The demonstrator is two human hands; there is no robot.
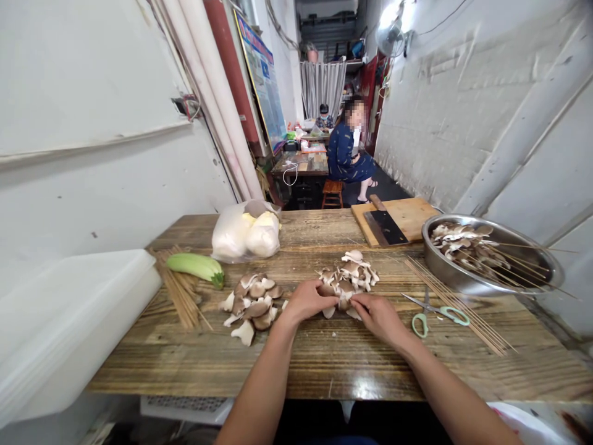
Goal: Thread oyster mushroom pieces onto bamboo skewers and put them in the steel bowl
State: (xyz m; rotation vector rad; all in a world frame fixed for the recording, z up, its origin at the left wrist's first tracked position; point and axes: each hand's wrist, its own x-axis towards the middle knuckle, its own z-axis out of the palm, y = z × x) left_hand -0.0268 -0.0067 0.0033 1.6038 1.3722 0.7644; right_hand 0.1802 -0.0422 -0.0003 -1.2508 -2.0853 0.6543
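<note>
Both the left hand [309, 301] and the right hand [378, 316] rest close together at the middle of the wooden table [324, 371], thumbs and fingertips closed on a small mushroom piece [344, 301] between them. It sits at the near edge of a mushroom pile [359, 272], brown caps and pale stems mixed. A second mushroom heap [254, 301] lies to the left, beside the left forearm. Further left, a green gourd [194, 266] lies partly across a bundle of thin sticks [185, 303], and behind it stands a clear plastic bag [227, 232] holding pale, rounded contents. On the right, green-handled scissors [430, 306] lie open next to loose skewers [484, 334]. Beyond them, a metal basin [456, 281] holds skewered mushrooms [463, 241], several sticks crossing its rim. A cleaver [388, 226] lies on a cutting board [414, 213] at the table's far side. In the background, a person [345, 151] sits on a wooden stool [332, 188].
</note>
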